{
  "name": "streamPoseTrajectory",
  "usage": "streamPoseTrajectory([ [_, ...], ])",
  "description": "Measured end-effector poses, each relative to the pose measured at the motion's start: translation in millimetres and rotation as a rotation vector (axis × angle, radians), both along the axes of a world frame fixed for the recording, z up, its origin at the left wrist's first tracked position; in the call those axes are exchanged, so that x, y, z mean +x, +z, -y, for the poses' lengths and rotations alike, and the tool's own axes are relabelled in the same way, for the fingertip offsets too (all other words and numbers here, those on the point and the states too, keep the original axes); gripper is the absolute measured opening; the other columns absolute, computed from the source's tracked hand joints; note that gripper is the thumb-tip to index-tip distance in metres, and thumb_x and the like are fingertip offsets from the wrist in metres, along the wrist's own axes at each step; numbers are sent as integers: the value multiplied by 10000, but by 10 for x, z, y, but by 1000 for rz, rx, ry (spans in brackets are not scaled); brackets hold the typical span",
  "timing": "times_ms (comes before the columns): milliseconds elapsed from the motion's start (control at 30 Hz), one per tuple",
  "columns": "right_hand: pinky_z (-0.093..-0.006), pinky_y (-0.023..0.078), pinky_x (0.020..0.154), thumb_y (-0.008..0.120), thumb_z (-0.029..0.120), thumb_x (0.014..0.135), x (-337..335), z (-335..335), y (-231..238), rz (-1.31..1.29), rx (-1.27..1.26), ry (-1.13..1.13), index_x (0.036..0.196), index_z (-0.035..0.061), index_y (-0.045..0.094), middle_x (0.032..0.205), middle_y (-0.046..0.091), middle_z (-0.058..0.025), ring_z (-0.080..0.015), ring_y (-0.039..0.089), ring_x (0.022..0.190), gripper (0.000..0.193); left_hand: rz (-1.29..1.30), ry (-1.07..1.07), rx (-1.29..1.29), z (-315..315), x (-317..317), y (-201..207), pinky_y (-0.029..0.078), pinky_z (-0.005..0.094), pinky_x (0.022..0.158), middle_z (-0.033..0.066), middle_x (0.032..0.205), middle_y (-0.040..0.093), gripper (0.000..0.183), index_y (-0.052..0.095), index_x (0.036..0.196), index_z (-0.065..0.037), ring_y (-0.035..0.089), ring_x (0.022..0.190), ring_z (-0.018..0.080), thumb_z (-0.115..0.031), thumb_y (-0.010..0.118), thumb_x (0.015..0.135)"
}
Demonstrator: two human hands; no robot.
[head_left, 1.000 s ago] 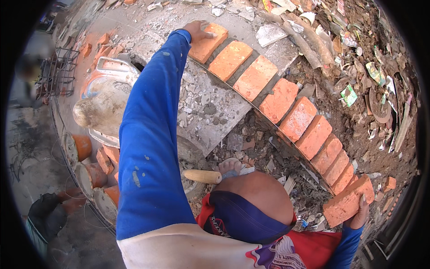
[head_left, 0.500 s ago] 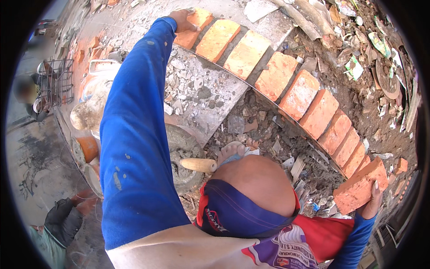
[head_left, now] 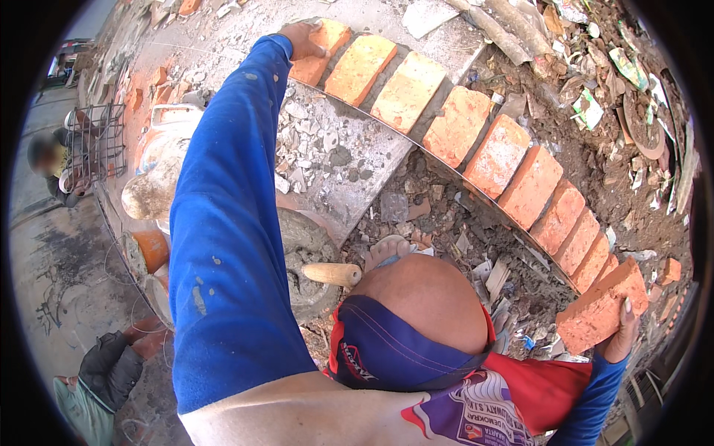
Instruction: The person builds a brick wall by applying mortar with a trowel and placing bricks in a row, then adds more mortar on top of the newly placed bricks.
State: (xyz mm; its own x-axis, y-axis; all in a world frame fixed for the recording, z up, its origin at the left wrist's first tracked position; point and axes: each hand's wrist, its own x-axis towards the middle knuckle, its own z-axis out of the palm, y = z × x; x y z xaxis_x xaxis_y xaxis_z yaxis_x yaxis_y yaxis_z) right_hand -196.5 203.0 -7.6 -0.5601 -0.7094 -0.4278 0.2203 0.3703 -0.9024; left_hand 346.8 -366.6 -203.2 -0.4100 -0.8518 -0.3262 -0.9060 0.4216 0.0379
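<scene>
My left arm reaches far forward, and my left hand [head_left: 303, 41] is closed around the end of an orange brick [head_left: 324, 46], the farthest in a curved row. That row of bricks [head_left: 407, 91] runs from the upper middle down to the right, with grey mortar between several of them. At the lower right my right hand [head_left: 620, 334] grips a loose brick [head_left: 602, 306], tilted, close to the near end of the row. Beside my bent knee, a wooden handle [head_left: 332, 274] sticks out over a round container of wet mortar [head_left: 305, 238].
Rubble and litter [head_left: 595, 126] cover the dirt beyond the row. A grey slab [head_left: 349, 175] with loose chips lies inside the curve. On the left are an orange bucket [head_left: 151, 251], a wire cage [head_left: 97, 141], a seated person [head_left: 52, 160] and another person's legs [head_left: 111, 368].
The view has shifted slightly, and more of the people on the left shows. Both hands keep their places on the bricks.
</scene>
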Motion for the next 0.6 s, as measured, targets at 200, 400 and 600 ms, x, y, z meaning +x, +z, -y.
streamPoseTrajectory([
  [200,-414,510,1004,595,243,970,23,18,-7,-7,-10,-7,1425,-19,413,1330,569,-136,-247,608,1185,556,36,11,-4,-35,-114,56,374,366,1139,219,1459,503,996,389,1509,-24,485,1359,331,-489,827,744],
  [400,-417,506,1008,598,245,967,77,60,27,28,-4,16,1429,-17,404,1337,559,-141,-252,603,1192,567,65,20,42,-9,-87,-12,362,367,1147,223,1481,476,1016,362,1521,-24,455,1383,329,-497,820,747],
  [600,-418,511,1001,611,260,957,89,105,19,0,3,12,1426,-27,403,1323,567,-138,-251,612,1176,588,57,-14,1,-27,-105,-34,357,371,1151,238,1480,470,1011,356,1526,-31,448,1387,335,-496,813,754],
])
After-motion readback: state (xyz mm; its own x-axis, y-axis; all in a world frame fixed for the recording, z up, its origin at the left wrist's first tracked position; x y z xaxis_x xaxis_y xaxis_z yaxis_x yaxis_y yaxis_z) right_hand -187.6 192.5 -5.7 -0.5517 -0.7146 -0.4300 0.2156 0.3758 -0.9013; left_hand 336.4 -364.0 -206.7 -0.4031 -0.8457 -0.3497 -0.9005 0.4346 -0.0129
